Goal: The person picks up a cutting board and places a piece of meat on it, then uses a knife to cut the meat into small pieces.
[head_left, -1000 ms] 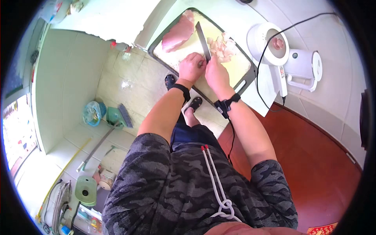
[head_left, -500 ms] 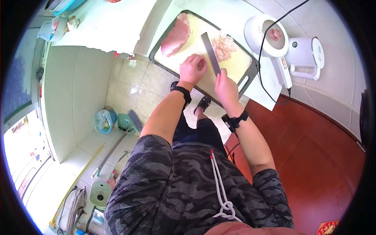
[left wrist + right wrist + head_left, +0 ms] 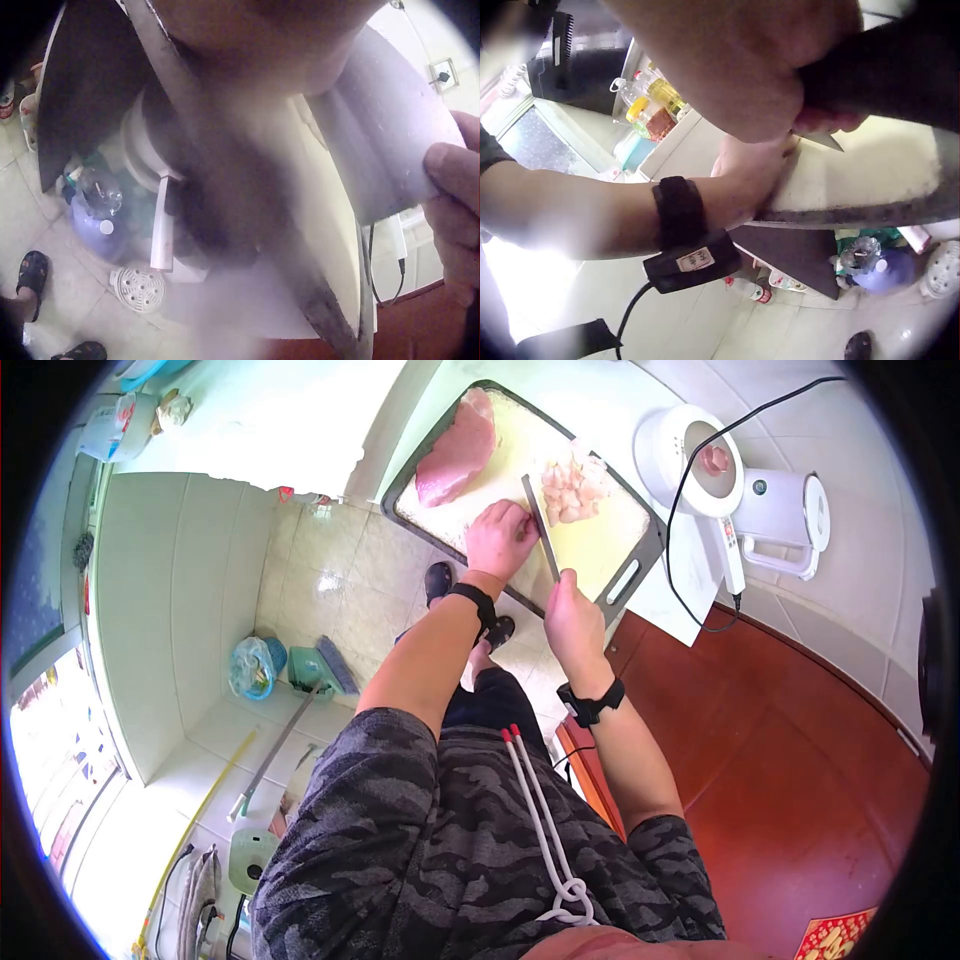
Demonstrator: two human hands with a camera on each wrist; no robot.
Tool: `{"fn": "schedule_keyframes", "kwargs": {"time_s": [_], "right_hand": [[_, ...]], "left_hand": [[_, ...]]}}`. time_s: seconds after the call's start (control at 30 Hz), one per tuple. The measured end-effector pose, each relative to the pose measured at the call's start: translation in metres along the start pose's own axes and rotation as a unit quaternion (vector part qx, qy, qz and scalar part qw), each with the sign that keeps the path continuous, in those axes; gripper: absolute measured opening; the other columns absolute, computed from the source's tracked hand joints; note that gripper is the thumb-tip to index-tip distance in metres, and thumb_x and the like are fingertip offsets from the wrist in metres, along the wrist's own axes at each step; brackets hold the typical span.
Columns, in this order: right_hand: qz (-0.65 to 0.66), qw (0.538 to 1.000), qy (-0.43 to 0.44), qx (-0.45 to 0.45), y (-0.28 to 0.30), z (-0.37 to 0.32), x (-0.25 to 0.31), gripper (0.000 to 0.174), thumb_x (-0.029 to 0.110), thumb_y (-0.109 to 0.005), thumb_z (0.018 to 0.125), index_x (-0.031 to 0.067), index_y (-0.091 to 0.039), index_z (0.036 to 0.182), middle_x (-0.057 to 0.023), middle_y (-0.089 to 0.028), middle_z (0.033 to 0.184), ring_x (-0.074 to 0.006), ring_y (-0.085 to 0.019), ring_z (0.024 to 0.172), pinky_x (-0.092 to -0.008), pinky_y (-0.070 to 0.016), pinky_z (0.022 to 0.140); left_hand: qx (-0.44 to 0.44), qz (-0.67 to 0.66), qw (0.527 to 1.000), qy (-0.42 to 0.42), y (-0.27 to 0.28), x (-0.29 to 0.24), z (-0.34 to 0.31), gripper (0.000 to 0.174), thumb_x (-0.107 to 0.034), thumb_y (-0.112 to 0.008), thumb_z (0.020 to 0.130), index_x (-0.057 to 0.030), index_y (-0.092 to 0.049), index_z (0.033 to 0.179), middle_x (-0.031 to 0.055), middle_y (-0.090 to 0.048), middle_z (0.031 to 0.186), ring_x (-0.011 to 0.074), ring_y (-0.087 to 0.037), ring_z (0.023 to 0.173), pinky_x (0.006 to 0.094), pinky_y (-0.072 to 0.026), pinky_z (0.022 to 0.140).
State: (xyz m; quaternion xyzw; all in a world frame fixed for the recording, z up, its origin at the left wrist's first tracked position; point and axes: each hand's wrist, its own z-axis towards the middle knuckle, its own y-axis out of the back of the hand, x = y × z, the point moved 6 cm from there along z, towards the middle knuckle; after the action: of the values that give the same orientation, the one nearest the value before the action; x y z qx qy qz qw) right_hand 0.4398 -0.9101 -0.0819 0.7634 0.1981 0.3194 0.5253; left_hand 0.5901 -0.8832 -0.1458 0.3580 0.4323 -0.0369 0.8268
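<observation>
My right hand [image 3: 575, 622] grips a broad-bladed kitchen knife [image 3: 540, 525], seen nearly edge-on from above; in the left wrist view its thumb lies against the blade [image 3: 397, 127]. Just left of the knife, my left hand [image 3: 500, 540] rests at the near side of the cutting board [image 3: 590, 580], fingers curled down close to the blade. I cannot tell what lies under those fingers. A large slab of raw pink meat [image 3: 458, 450] sits on the board's far left. Small cut meat pieces [image 3: 573, 490] are heaped right of the knife.
Right of the board stand a white electric pot [image 3: 690, 460] and a white kettle [image 3: 785, 520], with a black cord [image 3: 680, 490] hanging in front. A bin [image 3: 256, 668] and a dustpan [image 3: 312, 668] are on the tiled floor at left. Bottles [image 3: 660, 94] stand behind the left arm.
My right hand drew the knife back toward my body and away from the left hand, and the blade is now beside the left fingers again. The meat slab stays in place.
</observation>
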Motion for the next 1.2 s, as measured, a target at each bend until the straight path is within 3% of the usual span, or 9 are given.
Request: {"fn": "schedule_keyframes", "kwargs": {"time_s": [0.2, 0.47, 0.57, 0.67, 0.73, 0.9, 1.0, 1.17, 1.2], "right_hand": [[0.017, 0.996, -0.04, 0.077, -0.005, -0.013, -0.01, 0.015, 0.011, -0.05, 0.095, -0.0014, -0.046, 0.104, -0.0242, -0.066, 0.075, -0.0446, -0.066, 0.067, -0.0549, -0.0516, 0.06], [0.041, 0.998, 0.027, 0.028, -0.007, 0.071, 0.015, 0.02, 0.015, -0.046, 0.097, -0.0035, -0.046, 0.106, -0.0269, -0.065, 0.074, -0.0472, -0.066, 0.07, -0.0565, -0.0504, 0.061], [0.035, 0.999, -0.014, 0.035, -0.015, 0.038, 0.0, 0.021, 0.015, -0.047, 0.098, -0.0031, -0.045, 0.107, -0.0275, -0.064, 0.072, -0.0481, -0.064, 0.068, -0.0573, -0.0493, 0.06], [0.056, 0.998, 0.013, 0.031, -0.019, -0.01, -0.016, 0.02, 0.016, -0.047, 0.098, -0.0024, -0.045, 0.108, -0.0274, -0.063, 0.07, -0.0482, -0.063, 0.066, -0.0578, -0.0482, 0.059], [0.044, 0.997, -0.033, 0.06, -0.019, -0.018, -0.022, 0.02, 0.017, -0.047, 0.1, -0.0022, -0.045, 0.107, -0.0266, -0.062, 0.068, -0.048, -0.063, 0.065, -0.0582, -0.0473, 0.058], [0.068, 0.997, 0.038, 0.014, -0.015, 0.092, 0.011, 0.022, 0.018, -0.047, 0.101, -0.0029, -0.045, 0.106, -0.0273, -0.063, 0.069, -0.0478, -0.063, 0.064, -0.0581, -0.0472, 0.057], [0.065, 0.996, 0.052, -0.014, -0.012, 0.082, 0.012, 0.021, 0.019, -0.046, 0.102, -0.0018, -0.046, 0.107, -0.0279, -0.063, 0.07, -0.0481, -0.063, 0.065, -0.0581, -0.0473, 0.057], [0.046, 0.995, -0.046, 0.08, -0.026, -0.022, -0.03, 0.021, 0.015, -0.049, 0.1, -0.0031, -0.043, 0.107, -0.0294, -0.061, 0.067, -0.0502, -0.062, 0.064, -0.0603, -0.046, 0.058], [0.049, 0.996, -0.028, 0.062, -0.026, -0.02, -0.03, 0.021, 0.015, -0.048, 0.1, -0.0029, -0.043, 0.107, -0.0294, -0.061, 0.067, -0.0499, -0.062, 0.064, -0.0602, -0.046, 0.058]], "left_hand": [[0.0, -0.021, 1.0, 0.004, 0.002, -0.001, 0.003, 0.011, -0.008, -0.074, 0.07, -0.0104, -0.065, 0.076, 0.0047, -0.065, 0.077, 0.0265, -0.065, 0.073, 0.0376, -0.0535, 0.065], [-0.009, -0.042, 0.999, 0.007, 0.002, 0.006, 0.0, 0.012, -0.005, -0.073, 0.069, -0.0097, -0.065, 0.076, 0.0039, -0.067, 0.08, 0.0258, -0.066, 0.075, 0.0355, -0.0545, 0.067], [-0.009, -0.041, 0.999, 0.007, 0.002, 0.003, 0.002, 0.012, -0.004, -0.073, 0.069, -0.0092, -0.065, 0.076, 0.0042, -0.067, 0.081, 0.0257, -0.067, 0.076, 0.0352, -0.0546, 0.068], [-0.018, -0.05, 0.999, -0.003, 0.004, 0.005, 0.003, 0.013, -0.003, -0.074, 0.068, -0.0091, -0.065, 0.076, 0.0051, -0.067, 0.081, 0.026, -0.066, 0.076, 0.0357, -0.0548, 0.068], [-0.018, -0.061, 0.998, -0.008, 0.004, 0.004, 0.003, 0.014, -0.003, -0.074, 0.068, -0.0093, -0.065, 0.076, 0.006, -0.067, 0.079, 0.0261, -0.066, 0.077, 0.0366, -0.055, 0.07], [-0.024, -0.063, 0.997, -0.023, 0.006, 0.008, 0.002, 0.015, -0.002, -0.073, 0.067, -0.0094, -0.065, 0.078, 0.0056, -0.067, 0.081, 0.026, -0.066, 0.078, 0.0367, -0.0549, 0.07], [-0.024, -0.064, 0.997, -0.023, 0.003, 0.005, 0.0, 0.017, -0.001, -0.073, 0.067, -0.0095, -0.065, 0.079, 0.0054, -0.067, 0.082, 0.0258, -0.066, 0.078, 0.0363, -0.0548, 0.071], [-0.016, -0.057, 0.998, -0.005, 0.004, 0.007, 0.001, 0.014, -0.003, -0.073, 0.067, -0.0094, -0.064, 0.076, 0.0051, -0.067, 0.081, 0.0244, -0.066, 0.08, 0.0342, -0.0549, 0.073], [-0.013, -0.058, 0.998, -0.011, 0.004, 0.006, 0.002, 0.016, -0.003, -0.073, 0.067, -0.0095, -0.065, 0.078, 0.0052, -0.067, 0.082, 0.025, -0.066, 0.08, 0.0349, -0.0549, 0.073]]}}
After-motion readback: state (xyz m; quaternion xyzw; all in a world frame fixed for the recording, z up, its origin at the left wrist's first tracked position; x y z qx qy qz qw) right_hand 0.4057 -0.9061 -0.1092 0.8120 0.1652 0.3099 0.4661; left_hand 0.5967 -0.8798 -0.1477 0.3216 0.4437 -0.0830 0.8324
